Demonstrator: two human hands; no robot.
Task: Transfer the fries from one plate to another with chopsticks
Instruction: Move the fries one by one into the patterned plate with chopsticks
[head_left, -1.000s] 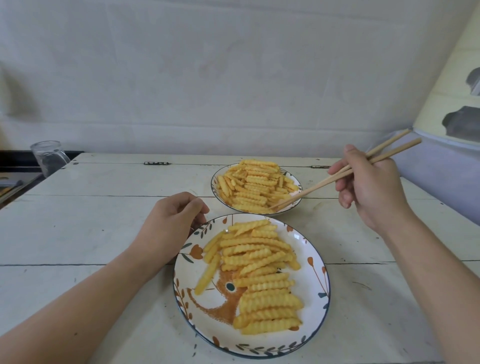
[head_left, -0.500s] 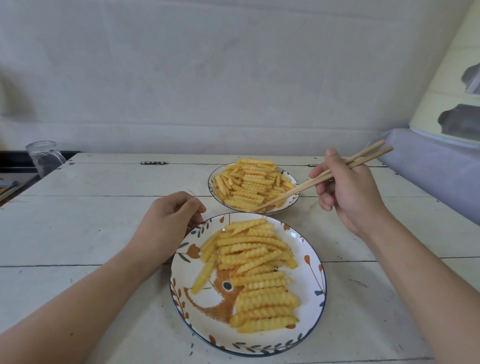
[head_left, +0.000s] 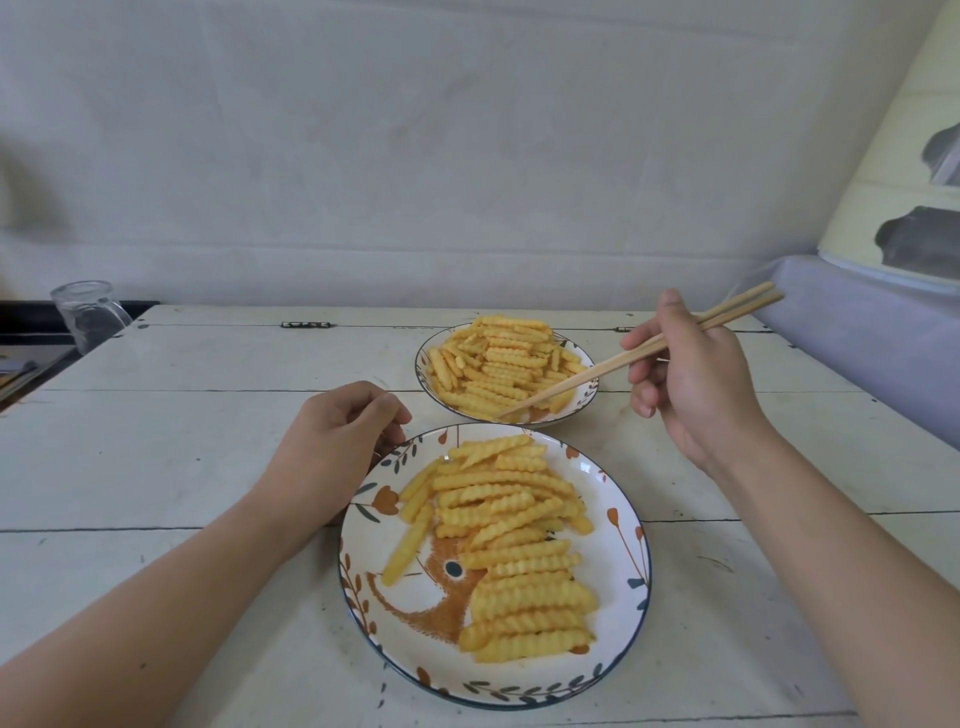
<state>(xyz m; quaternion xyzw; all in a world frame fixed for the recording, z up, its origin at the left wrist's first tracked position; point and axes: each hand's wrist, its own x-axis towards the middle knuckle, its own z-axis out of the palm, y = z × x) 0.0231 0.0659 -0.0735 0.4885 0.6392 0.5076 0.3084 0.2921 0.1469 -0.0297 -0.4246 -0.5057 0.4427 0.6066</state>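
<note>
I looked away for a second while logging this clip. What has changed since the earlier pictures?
The right hand, gripping the pair of wooden chopsticks, moved left and toward the person, drawing the tips to the near rim of the far white plate of crinkle fries. No fry is visibly between the tips. The left hand stayed at the rim of the near patterned plate; both fry piles look unchanged.

A white plank counter (head_left: 208, 457) carries 2 plates of fries: the near plate (head_left: 623, 561) sits just in front of the far plate (head_left: 589, 392). The left hand (head_left: 332, 452) rests on it beside the near plate.
</note>
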